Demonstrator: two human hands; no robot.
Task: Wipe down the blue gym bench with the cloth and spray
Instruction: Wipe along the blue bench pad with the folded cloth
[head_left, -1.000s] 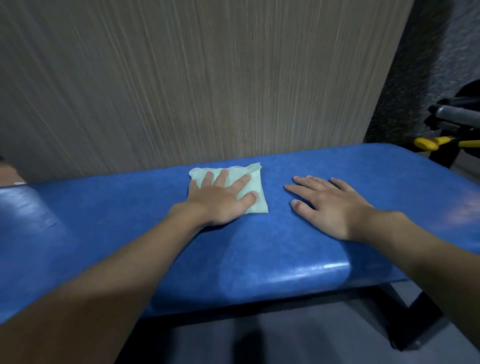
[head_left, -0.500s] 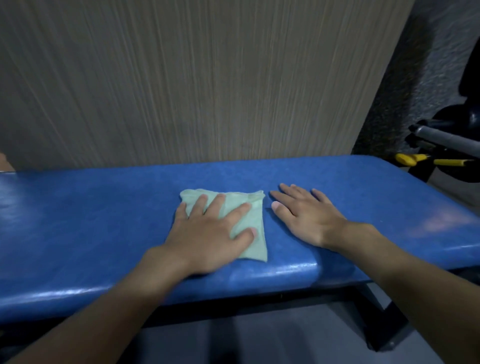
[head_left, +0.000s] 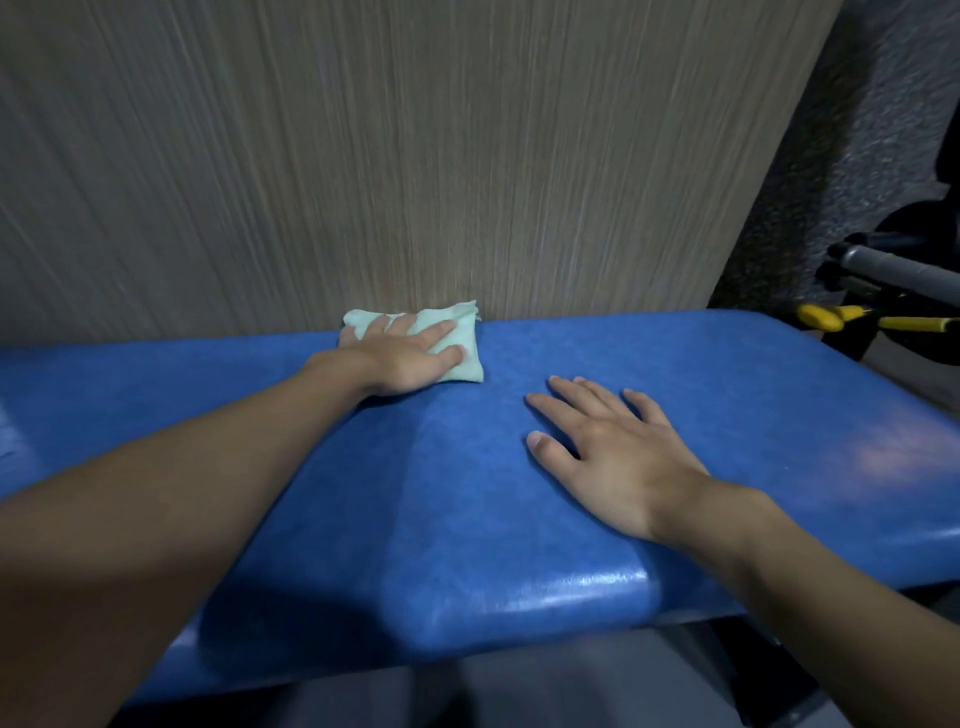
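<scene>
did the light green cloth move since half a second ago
Yes, the light green cloth went from the near edge of the blue padded bench to its far edge.

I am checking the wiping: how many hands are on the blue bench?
2. The left hand presses the cloth at the far edge of the bench; the right hand lies flat on its bare surface.
</scene>
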